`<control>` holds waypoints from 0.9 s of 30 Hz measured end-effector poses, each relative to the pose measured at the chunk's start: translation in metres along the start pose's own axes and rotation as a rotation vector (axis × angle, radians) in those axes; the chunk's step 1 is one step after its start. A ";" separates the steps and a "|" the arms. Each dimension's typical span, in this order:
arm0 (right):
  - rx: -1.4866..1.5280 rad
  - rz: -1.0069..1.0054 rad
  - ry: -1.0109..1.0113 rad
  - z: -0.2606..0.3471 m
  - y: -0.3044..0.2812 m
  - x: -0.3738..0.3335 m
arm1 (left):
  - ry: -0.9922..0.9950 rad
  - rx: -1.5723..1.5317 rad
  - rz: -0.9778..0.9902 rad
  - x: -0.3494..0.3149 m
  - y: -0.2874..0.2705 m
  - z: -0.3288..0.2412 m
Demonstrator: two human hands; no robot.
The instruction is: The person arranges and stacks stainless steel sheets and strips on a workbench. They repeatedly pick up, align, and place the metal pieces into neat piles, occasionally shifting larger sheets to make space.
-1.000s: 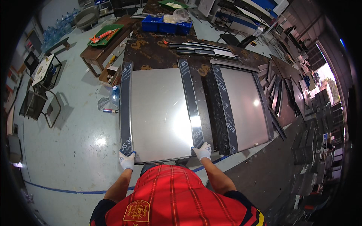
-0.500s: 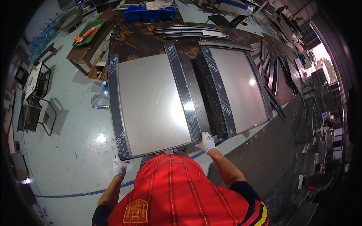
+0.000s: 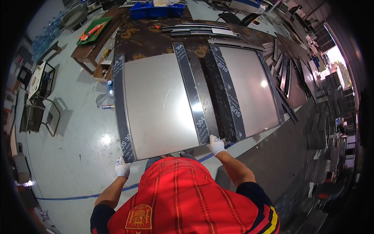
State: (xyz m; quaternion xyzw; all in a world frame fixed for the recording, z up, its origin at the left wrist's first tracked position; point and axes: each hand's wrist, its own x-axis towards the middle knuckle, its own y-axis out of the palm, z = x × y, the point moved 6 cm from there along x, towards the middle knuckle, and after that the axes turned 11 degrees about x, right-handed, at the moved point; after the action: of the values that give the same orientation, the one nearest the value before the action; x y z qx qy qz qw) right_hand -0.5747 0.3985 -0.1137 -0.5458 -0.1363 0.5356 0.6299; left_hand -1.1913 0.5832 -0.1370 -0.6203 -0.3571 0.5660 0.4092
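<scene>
In the head view, a metal panel is lying at the near left end of a dark patterned table, its near edge facing the person's red shirt. Its long axis is running away from the person, the far end leaning slightly left, and dark film-covered strips are lining both long sides. The gloved left hand is gripping the near left corner, and the gloved right hand is gripping the near edge by the right corner; both are partly closing, though fingers underneath are staying hidden.

To the right, past a dark gap, a second panel is lying roughly parallel, blocking that side. Beyond the far end, long thin profiles are lying crosswise, with blue bins sitting behind. Loose strips are cluttering the far right; a plastic bottle is standing just left of the panel.
</scene>
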 end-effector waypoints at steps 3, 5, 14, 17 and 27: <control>0.019 0.007 0.049 -0.003 0.003 -0.001 | -0.004 0.029 -0.009 -0.001 0.006 0.003; 0.010 -0.016 0.022 -0.004 0.001 0.000 | 0.021 -0.003 0.041 0.002 0.013 0.005; 0.127 0.069 0.089 -0.005 -0.003 0.012 | 0.077 0.013 -0.013 0.004 0.027 0.018; 0.120 0.053 0.118 -0.004 0.000 0.010 | 0.086 0.021 -0.033 0.004 0.024 0.018; -0.025 0.033 0.155 0.006 0.000 0.013 | 0.092 0.075 -0.008 0.011 0.022 0.012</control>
State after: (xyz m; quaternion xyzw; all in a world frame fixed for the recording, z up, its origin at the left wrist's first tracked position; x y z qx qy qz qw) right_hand -0.5746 0.4126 -0.1169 -0.5956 -0.0849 0.5003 0.6227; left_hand -1.2026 0.5849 -0.1619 -0.6284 -0.3192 0.5481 0.4504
